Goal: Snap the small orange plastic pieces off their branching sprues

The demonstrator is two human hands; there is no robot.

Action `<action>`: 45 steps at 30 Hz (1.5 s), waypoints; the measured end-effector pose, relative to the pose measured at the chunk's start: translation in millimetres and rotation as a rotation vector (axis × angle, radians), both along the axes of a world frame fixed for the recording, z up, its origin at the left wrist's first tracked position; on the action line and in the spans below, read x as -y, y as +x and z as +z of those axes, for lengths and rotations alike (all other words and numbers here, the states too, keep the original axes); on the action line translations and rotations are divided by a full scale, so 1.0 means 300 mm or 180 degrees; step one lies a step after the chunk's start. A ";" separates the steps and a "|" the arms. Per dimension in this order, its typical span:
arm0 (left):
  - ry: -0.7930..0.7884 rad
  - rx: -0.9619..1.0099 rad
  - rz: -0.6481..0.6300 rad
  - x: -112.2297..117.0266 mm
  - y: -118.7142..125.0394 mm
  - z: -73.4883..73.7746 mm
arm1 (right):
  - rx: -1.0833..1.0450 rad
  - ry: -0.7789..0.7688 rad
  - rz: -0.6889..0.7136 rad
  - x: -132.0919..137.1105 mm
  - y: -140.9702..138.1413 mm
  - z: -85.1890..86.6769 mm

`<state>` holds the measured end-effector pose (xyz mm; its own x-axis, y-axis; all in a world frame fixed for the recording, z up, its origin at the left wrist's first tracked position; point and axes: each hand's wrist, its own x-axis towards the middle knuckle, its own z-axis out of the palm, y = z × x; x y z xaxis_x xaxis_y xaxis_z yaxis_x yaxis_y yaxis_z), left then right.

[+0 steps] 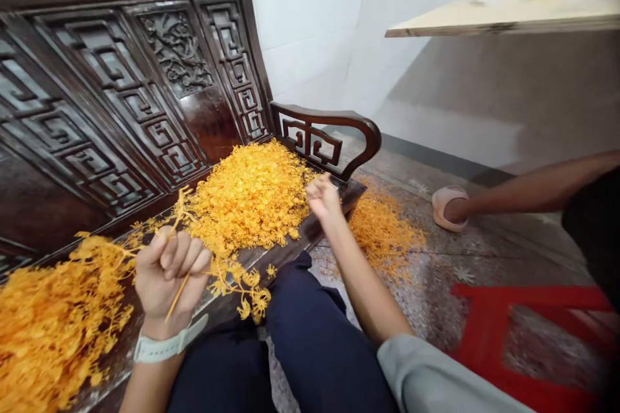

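My left hand (pixel 167 277) is closed around an orange plastic flower sprig (pixel 227 274), its stem poking out below the fist and its small blossoms hanging over the bench edge. My right hand (pixel 323 197) reaches out over the right end of a heap of loose orange flower pieces (pixel 249 197); its fingers are curled together, and I cannot make out whether anything is in them. A second mass of orange sprigs (pixel 53 322) lies at the left on the dark carved wooden bench (pixel 111 103). A white watch band is on my left wrist.
More orange pieces (pixel 382 229) lie scattered on the speckled floor past the bench armrest (pixel 334 132). Another person's leg with a pink slipper (pixel 448 206) stretches in from the right. A red stool (pixel 523 335) stands at the lower right. A pale board (pixel 504 16) juts out above.
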<state>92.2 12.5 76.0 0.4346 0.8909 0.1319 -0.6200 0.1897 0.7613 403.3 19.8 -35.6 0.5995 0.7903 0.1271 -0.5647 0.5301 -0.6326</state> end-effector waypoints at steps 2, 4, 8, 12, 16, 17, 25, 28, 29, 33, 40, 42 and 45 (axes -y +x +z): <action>-0.0150 -0.0059 0.0052 -0.023 0.011 -0.002 | -0.0138 0.0048 -0.0213 0.130 0.126 -0.079; -0.0303 -0.0218 0.0015 -0.048 0.047 -0.029 | -0.0286 -0.0158 -0.0239 0.251 0.188 -0.151; -0.0147 -0.0482 -0.0046 -0.068 0.155 -0.095 | -0.0255 -0.0441 -0.0049 0.392 0.155 -0.153; 0.0127 -0.0917 -0.0183 -0.056 0.259 -0.125 | 0.0692 -0.0139 0.0859 0.340 0.087 0.030; 0.0110 -0.0826 -0.0172 -0.050 0.329 -0.124 | 0.1935 -0.0201 0.0801 0.107 0.065 0.191; 0.0085 -0.0766 -0.0133 -0.050 0.341 -0.120 | 0.2376 -0.0542 0.0533 0.045 0.061 0.208; 0.0268 -0.0386 0.0169 -0.141 0.421 -0.050 | 0.2453 -0.0563 0.1005 -0.029 -0.085 0.131; 0.0510 -0.0332 0.0406 -0.219 0.436 0.006 | 0.2425 -0.0205 0.1639 0.029 -0.173 0.112; 0.0581 -0.0318 0.0488 -0.245 0.435 0.023 | 0.2412 -0.0135 0.1753 0.040 -0.199 0.112; 0.0782 -0.0377 0.0750 -0.321 0.393 0.040 | 0.1913 -0.0161 0.1864 0.039 -0.280 0.133; 0.1474 -0.1813 0.0113 -0.335 0.218 -0.109 | 0.1031 -0.0723 0.0977 -0.020 -0.381 0.171; 0.1738 -0.1876 0.0268 -0.333 0.170 -0.130 | 0.0889 -0.0889 0.1236 -0.030 -0.411 0.162; 0.1669 -0.1860 0.0704 -0.333 0.118 -0.130 | 0.0707 -0.1081 0.1703 -0.046 -0.464 0.130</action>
